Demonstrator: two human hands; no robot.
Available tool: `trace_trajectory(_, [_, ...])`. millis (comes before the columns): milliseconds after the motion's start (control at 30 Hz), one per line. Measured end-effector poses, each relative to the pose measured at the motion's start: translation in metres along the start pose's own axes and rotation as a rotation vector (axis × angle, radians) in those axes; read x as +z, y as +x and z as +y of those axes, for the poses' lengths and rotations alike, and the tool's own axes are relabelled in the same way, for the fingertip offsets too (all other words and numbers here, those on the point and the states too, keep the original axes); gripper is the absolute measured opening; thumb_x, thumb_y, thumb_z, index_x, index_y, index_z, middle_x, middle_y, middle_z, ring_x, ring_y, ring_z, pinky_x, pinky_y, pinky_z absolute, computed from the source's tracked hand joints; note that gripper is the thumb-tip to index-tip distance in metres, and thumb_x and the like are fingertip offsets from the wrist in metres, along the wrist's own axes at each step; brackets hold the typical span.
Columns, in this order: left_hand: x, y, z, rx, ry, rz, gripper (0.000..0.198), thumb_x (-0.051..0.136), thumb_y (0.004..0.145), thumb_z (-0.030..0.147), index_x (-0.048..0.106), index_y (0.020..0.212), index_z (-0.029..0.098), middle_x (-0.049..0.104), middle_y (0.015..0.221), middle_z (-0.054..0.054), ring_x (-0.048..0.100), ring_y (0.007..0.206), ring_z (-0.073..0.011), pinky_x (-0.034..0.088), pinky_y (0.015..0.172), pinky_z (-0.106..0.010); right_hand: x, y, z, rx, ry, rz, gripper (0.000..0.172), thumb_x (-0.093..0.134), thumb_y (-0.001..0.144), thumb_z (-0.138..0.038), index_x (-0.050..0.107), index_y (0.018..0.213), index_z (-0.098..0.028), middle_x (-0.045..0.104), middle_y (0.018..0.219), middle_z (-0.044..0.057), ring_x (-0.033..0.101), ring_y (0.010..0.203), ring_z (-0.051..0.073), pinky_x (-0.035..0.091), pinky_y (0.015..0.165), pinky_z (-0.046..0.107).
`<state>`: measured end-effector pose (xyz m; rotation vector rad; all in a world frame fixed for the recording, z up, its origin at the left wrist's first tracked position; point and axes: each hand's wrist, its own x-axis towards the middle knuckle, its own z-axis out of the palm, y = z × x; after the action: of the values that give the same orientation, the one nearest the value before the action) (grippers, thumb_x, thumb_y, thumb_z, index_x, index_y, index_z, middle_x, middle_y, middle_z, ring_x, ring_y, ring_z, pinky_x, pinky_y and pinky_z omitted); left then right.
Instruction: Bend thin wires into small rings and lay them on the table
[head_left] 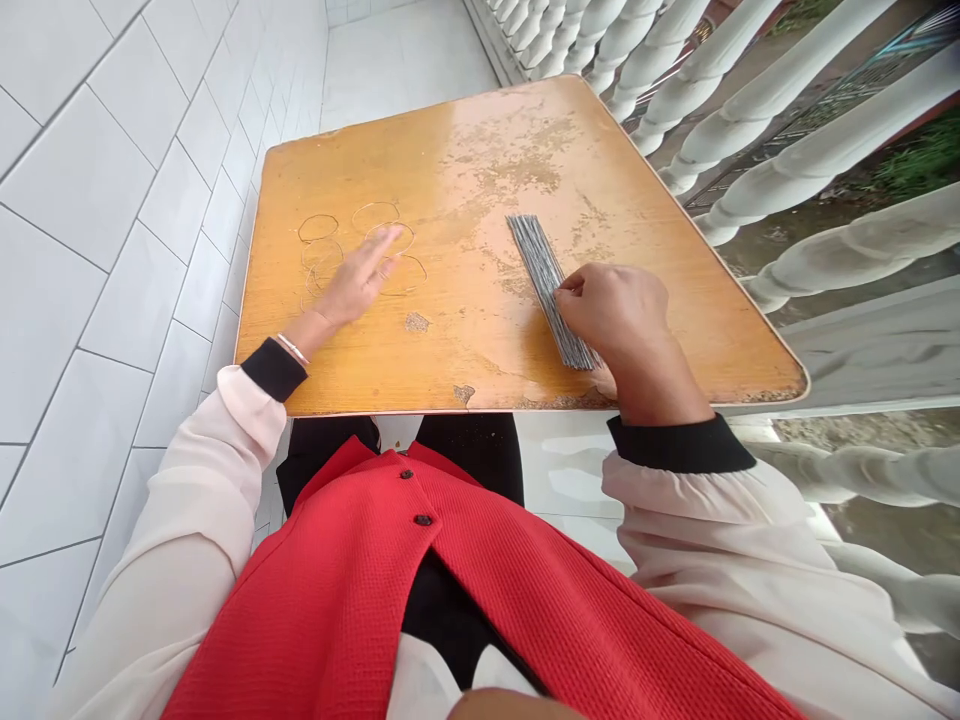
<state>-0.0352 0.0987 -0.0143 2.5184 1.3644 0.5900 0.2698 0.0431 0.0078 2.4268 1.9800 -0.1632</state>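
My left hand (358, 278) lies flat with its fingers apart, hovering over or lightly touching several thin gold-coloured wire rings (319, 255) on the left of the tabletop. My right hand (611, 318) curls over a bundle of thin grey metal wires (536, 265), gripping its lower part. The bundle lies slanted on the orange wooden tabletop (420, 170), and my fingers hide part of it. Its top end sticks out past my hand.
The tabletop is worn, with peeling patches near its middle and front edge. White floor tiles (97, 280) lie to the left. A white balustrade (795, 140) with turned balusters runs along the right. My red vest (420, 590) and pale sleeves fill the bottom.
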Motion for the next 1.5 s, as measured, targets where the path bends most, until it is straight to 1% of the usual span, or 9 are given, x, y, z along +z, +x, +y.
trace_trajectory(100, [-0.012, -0.013, -0.011, -0.030, -0.015, 0.056, 0.057, 0.018, 0.108, 0.049, 0.038, 0.157, 0.028, 0.040, 0.165, -0.009, 0.035, 0.156, -0.0179, 0.027, 0.129, -0.044, 0.001, 0.000, 0.002, 0.014, 0.005, 0.029, 0.038, 0.046, 0.091, -0.014, 0.075, 0.116, -0.009, 0.073, 0.120, 0.024, 0.064, 0.103, 0.030, 0.035, 0.074, 0.035])
trace_trajectory(267, [-0.007, -0.029, -0.008, 0.061, 0.038, -0.124, 0.054, 0.031, 0.106, 0.048, 0.043, 0.155, 0.026, 0.037, 0.167, -0.010, 0.030, 0.158, -0.0230, 0.024, 0.129, -0.050, 0.003, 0.002, 0.002, 0.007, 0.005, 0.012, 0.037, 0.047, 0.091, -0.013, 0.075, 0.115, -0.009, 0.073, 0.119, 0.024, 0.064, 0.103, 0.029, 0.037, 0.076, 0.035])
trace_trajectory(500, [0.005, -0.022, 0.010, 0.064, 0.108, -0.274, 0.057, 0.040, 0.104, 0.045, 0.040, 0.157, 0.025, 0.030, 0.169, -0.012, 0.022, 0.161, -0.0282, 0.016, 0.129, -0.058, -0.002, 0.005, -0.002, 0.048, -0.018, -0.049, 0.038, 0.048, 0.091, -0.016, 0.075, 0.115, -0.006, 0.071, 0.120, 0.027, 0.064, 0.107, 0.030, 0.034, 0.074, 0.035])
trace_trajectory(700, [0.010, -0.021, 0.011, 0.051, 0.105, -0.313, 0.058, 0.039, 0.104, 0.044, 0.040, 0.157, 0.020, 0.032, 0.168, -0.014, 0.022, 0.160, -0.0289, 0.018, 0.129, -0.057, 0.003, 0.003, 0.000, 0.059, 0.039, 0.043, 0.039, 0.052, 0.093, -0.020, 0.070, 0.125, -0.008, 0.070, 0.127, 0.025, 0.064, 0.113, 0.031, 0.039, 0.082, 0.036])
trace_trajectory(833, [0.012, -0.022, 0.001, 0.052, 0.065, -0.178, 0.053, 0.041, 0.103, 0.035, 0.043, 0.154, 0.019, 0.043, 0.163, -0.015, 0.034, 0.156, -0.0253, 0.027, 0.128, -0.049, -0.007, -0.009, -0.015, -0.107, 0.136, 0.184, 0.037, 0.052, 0.095, -0.021, 0.072, 0.125, -0.009, 0.071, 0.123, 0.019, 0.065, 0.114, 0.028, 0.044, 0.091, 0.035])
trace_trajectory(933, [0.014, -0.020, -0.006, 0.043, 0.085, -0.068, 0.045, 0.044, 0.099, 0.022, 0.056, 0.143, 0.017, 0.056, 0.153, -0.014, 0.050, 0.145, -0.0238, 0.037, 0.124, -0.044, -0.011, -0.009, -0.041, -0.336, 0.226, 0.133, 0.034, 0.050, 0.095, -0.021, 0.075, 0.117, -0.014, 0.071, 0.118, 0.016, 0.067, 0.104, 0.026, 0.047, 0.092, 0.036])
trace_trajectory(1000, [0.015, -0.018, -0.007, 0.035, 0.122, -0.053, 0.042, 0.043, 0.096, 0.014, 0.065, 0.132, 0.015, 0.063, 0.144, -0.014, 0.059, 0.135, -0.0239, 0.045, 0.117, -0.043, -0.006, -0.001, -0.061, -0.469, 0.229, 0.085, 0.036, 0.047, 0.094, -0.020, 0.076, 0.115, -0.022, 0.072, 0.115, 0.013, 0.066, 0.102, 0.027, 0.048, 0.089, 0.038])
trace_trajectory(1167, [0.018, -0.018, -0.002, 0.026, 0.195, -0.106, 0.040, 0.040, 0.097, 0.011, 0.072, 0.120, 0.012, 0.069, 0.133, -0.015, 0.066, 0.124, -0.0242, 0.050, 0.110, -0.040, 0.020, 0.022, -0.096, -0.637, 0.201, 0.032, 0.044, 0.043, 0.093, -0.021, 0.074, 0.123, -0.016, 0.070, 0.117, 0.015, 0.065, 0.098, 0.027, 0.047, 0.088, 0.037])
trace_trajectory(1500, [0.020, -0.025, 0.002, 0.046, 0.221, -0.052, 0.038, 0.038, 0.102, 0.018, 0.073, 0.118, 0.017, 0.071, 0.134, -0.011, 0.068, 0.121, -0.0232, 0.052, 0.106, -0.042, 0.030, 0.012, -0.087, -0.737, 0.048, 0.044, 0.038, 0.036, 0.096, -0.023, 0.073, 0.104, -0.019, 0.068, 0.109, 0.013, 0.056, 0.093, 0.025, 0.042, 0.075, 0.033])
